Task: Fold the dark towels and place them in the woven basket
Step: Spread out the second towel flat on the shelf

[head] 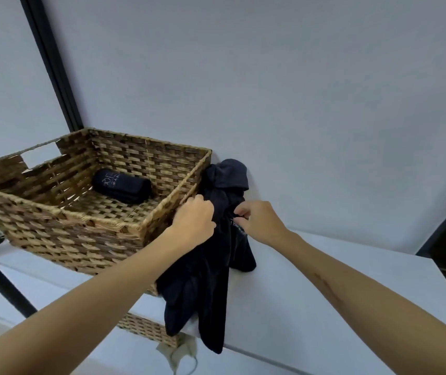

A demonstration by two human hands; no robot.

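Head view: one rolled dark towel (pixel 122 189) already lies in the woven basket (pixel 86 212), centre left. Both hands, left hand (pixel 193 221) and right hand (pixel 259 221), pinch a crumpled dark towel (pixel 205 280) on the bench (pixel 324 280) with curled fingers; folding remains.

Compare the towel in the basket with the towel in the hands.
The towel in the basket is folded into a compact bundle; the held towel hangs loose and crumpled. The first lies on the floor of the basket; the second is outside it, draped over the table edge, gripped by the left hand and right hand. Both are dark with pale markings.
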